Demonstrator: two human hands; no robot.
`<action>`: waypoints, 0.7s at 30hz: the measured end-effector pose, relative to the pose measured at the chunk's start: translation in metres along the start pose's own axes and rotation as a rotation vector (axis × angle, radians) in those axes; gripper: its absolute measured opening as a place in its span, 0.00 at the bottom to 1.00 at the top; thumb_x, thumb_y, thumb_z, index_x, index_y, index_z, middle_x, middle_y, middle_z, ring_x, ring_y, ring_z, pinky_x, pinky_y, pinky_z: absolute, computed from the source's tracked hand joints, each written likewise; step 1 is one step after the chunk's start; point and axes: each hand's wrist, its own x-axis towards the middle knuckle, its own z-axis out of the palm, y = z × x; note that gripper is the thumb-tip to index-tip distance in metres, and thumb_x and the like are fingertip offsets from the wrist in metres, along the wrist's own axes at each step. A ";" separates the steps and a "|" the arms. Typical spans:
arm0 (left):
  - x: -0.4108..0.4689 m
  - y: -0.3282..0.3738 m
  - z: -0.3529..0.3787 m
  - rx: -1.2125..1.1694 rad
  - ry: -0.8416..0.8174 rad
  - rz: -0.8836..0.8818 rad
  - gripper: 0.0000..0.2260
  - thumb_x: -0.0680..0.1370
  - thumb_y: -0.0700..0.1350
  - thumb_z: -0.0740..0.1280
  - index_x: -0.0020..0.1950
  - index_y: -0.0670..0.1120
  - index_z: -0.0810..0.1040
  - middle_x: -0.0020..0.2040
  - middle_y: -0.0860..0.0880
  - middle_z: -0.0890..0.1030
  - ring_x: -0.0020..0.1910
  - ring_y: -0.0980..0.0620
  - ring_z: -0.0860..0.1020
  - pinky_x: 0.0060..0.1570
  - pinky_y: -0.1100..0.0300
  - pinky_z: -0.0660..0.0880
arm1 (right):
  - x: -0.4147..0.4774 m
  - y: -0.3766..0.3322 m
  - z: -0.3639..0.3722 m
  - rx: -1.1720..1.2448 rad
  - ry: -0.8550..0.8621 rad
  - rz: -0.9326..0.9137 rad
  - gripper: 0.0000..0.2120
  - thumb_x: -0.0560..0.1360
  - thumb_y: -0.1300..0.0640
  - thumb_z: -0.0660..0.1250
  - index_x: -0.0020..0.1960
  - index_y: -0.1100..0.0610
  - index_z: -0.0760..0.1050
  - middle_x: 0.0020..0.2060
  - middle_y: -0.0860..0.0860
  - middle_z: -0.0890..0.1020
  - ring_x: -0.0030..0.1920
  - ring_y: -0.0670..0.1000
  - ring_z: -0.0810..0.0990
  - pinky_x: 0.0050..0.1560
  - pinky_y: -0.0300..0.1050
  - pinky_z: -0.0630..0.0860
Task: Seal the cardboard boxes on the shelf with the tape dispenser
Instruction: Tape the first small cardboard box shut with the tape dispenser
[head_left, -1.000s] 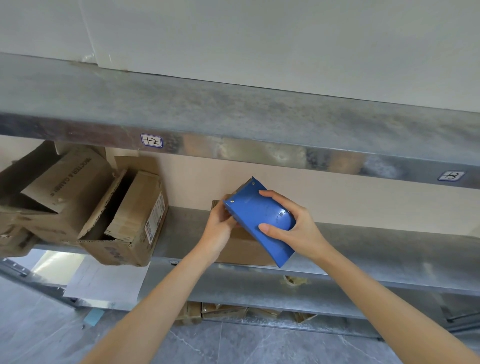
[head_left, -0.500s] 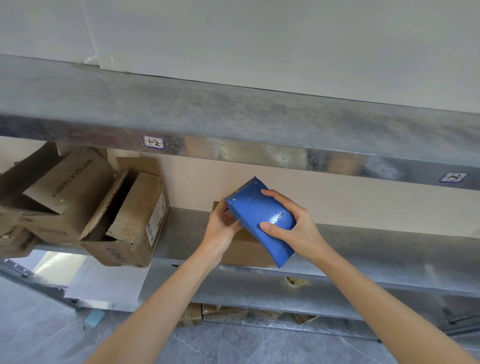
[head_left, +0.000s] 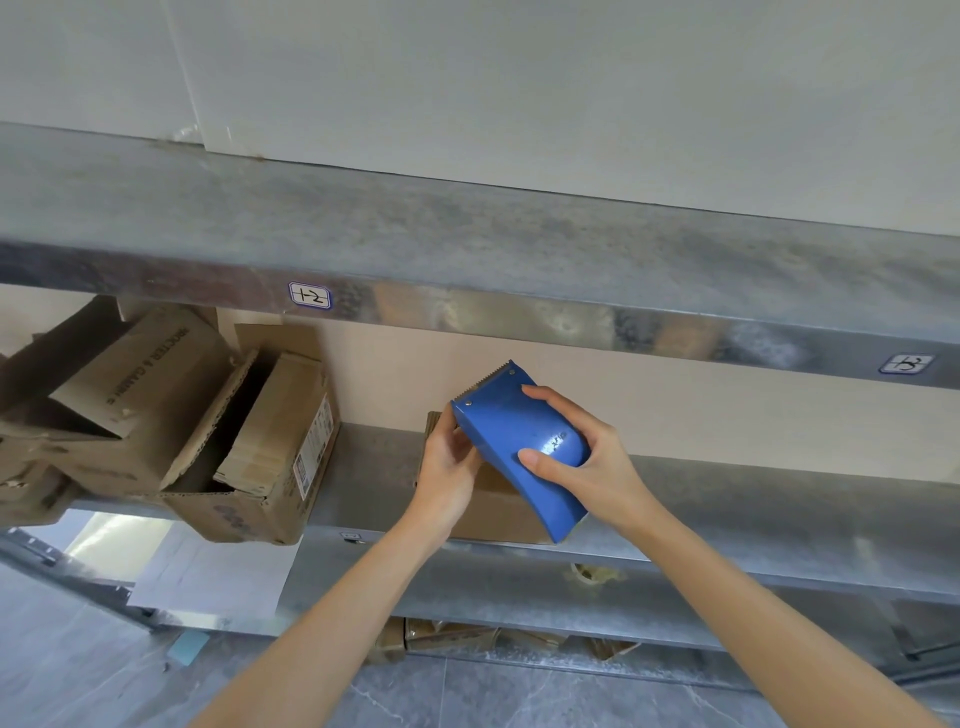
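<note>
My right hand (head_left: 587, 467) grips the blue tape dispenser (head_left: 514, 436), thumb and fingers curled round its body, toothed blade pointing up and away. The dispenser hangs tilted over a small brown cardboard box (head_left: 493, 512) on the middle metal shelf (head_left: 779, 514). My left hand (head_left: 449, 470) sits at the dispenser's left edge, fingers curled under its blade end against the box; what they pinch is hidden. Most of the small box is covered by hands and dispenser.
Several open, crumpled cardboard boxes (head_left: 260, 447) pile up on the left of the same shelf, one overhanging its edge. An upper metal shelf (head_left: 467, 249) runs overhead with white labels. Lower shelf holds flat cardboard (head_left: 447, 636). Grey floor below.
Both hands and the dispenser stay nearly in place. The left hand's fingers have shifted slightly under the dispenser's blade end.
</note>
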 end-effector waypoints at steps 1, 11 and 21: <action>0.000 0.000 0.000 0.012 0.002 0.010 0.16 0.80 0.34 0.66 0.66 0.48 0.74 0.61 0.47 0.81 0.60 0.52 0.79 0.61 0.54 0.77 | 0.000 0.000 0.000 0.003 0.003 0.000 0.25 0.72 0.61 0.75 0.65 0.44 0.75 0.56 0.32 0.80 0.53 0.41 0.81 0.48 0.36 0.78; -0.003 0.008 0.006 -0.049 0.006 -0.006 0.17 0.78 0.31 0.68 0.59 0.51 0.75 0.54 0.53 0.82 0.53 0.60 0.81 0.51 0.65 0.77 | -0.002 -0.002 0.003 -0.006 0.011 -0.016 0.24 0.73 0.61 0.74 0.65 0.44 0.74 0.57 0.31 0.79 0.54 0.39 0.80 0.47 0.34 0.77; -0.001 0.008 0.013 -0.003 0.148 -0.012 0.17 0.79 0.30 0.65 0.52 0.53 0.78 0.52 0.50 0.82 0.49 0.61 0.81 0.50 0.62 0.78 | -0.005 -0.001 0.002 -0.013 0.008 -0.024 0.25 0.73 0.61 0.74 0.66 0.44 0.74 0.59 0.30 0.77 0.56 0.39 0.80 0.48 0.34 0.77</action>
